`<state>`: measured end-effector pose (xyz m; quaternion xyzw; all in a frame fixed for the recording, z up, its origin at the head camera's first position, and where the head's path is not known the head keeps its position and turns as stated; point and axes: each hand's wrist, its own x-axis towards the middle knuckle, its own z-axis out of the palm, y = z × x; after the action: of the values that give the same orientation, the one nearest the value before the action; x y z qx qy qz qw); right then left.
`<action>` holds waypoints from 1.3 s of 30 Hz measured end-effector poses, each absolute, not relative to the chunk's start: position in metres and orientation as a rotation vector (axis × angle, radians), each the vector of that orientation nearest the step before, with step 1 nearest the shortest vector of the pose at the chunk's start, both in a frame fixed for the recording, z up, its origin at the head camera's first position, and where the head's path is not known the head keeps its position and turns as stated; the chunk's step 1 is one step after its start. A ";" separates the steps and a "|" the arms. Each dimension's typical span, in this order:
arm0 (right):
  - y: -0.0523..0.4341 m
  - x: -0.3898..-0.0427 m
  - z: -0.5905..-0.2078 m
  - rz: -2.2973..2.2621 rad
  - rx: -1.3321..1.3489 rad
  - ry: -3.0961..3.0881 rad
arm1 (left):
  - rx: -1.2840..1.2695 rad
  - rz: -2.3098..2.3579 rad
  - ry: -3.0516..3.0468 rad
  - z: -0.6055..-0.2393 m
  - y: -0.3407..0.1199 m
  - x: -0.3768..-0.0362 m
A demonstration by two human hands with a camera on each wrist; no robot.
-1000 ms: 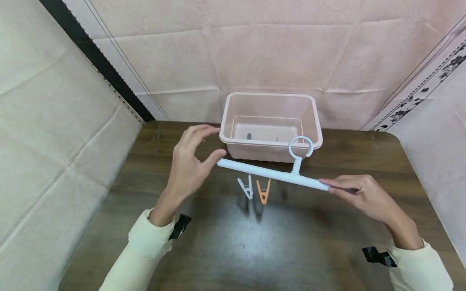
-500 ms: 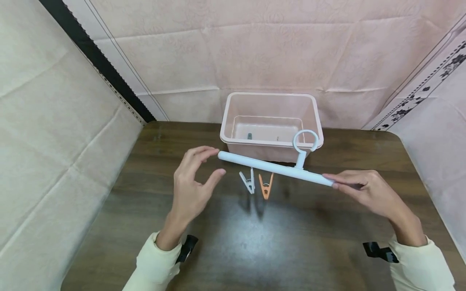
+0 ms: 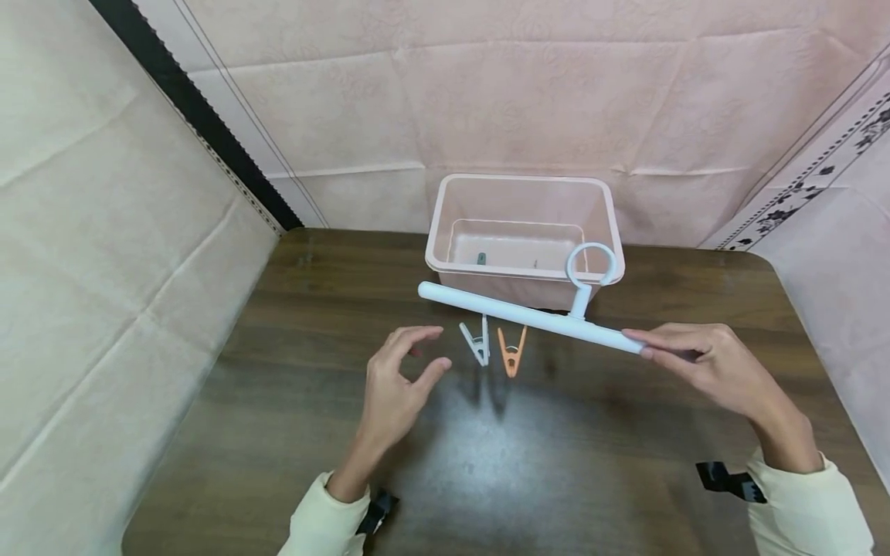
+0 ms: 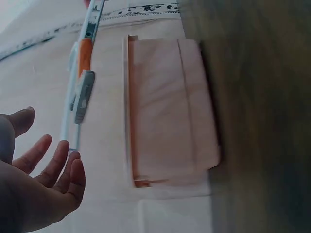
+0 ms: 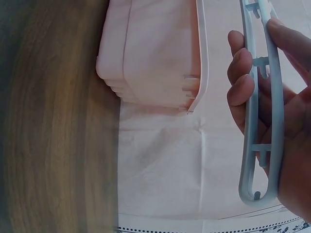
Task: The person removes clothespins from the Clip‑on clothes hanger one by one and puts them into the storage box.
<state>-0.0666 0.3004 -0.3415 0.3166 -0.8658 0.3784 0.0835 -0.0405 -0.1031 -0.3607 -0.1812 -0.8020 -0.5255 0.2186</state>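
My right hand [image 3: 643,345] pinches the right end of a pale blue hanger bar [image 3: 528,316], which is held level above the table and has a ring [image 3: 591,266] on top. A white clip [image 3: 476,342] and an orange clip [image 3: 512,351] hang under the bar. My left hand [image 3: 426,351] hovers empty just left of the white clip, below the bar, fingers loosely curled. In the right wrist view the fingers wrap the bar [image 5: 262,97]. In the left wrist view the open left hand [image 4: 43,179] lies below the grey-white clip [image 4: 83,97] and the orange clip [image 4: 85,53].
A pink plastic bin [image 3: 445,266] stands at the back of the dark wooden table [image 3: 487,479], right behind the bar. Small items lie on its floor. Pink and beige cloth walls close in the back and both sides.
My left hand has come away from the bar's left end, dropping down and nearer, toward the white clip. The bar has shifted slightly up and right in my right hand.
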 end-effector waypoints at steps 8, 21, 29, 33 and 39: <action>0.296 -0.068 -0.342 1.151 0.944 -2.577 | -0.371 -1.757 -2.340 -0.374 -0.095 -0.043; 0.291 -0.068 -0.346 1.193 0.950 -2.571 | -0.148 -2.236 -2.362 -0.378 -0.070 -0.049; 0.292 -0.067 -0.349 1.189 0.932 -2.584 | -0.059 -2.479 -2.158 -0.380 -0.064 -0.051; 0.293 -0.066 -0.351 1.189 0.930 -2.582 | -0.008 -2.692 -1.994 -0.380 -0.064 -0.051; 0.295 -0.065 -0.349 1.164 0.907 -2.597 | 0.011 -2.909 -1.826 -0.377 -0.068 -0.048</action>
<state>-0.0651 0.2945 -0.3492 0.3029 -0.8669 0.3884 0.0772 -0.0484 -0.0682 -0.3769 0.0032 -0.5258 -0.8380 -0.1460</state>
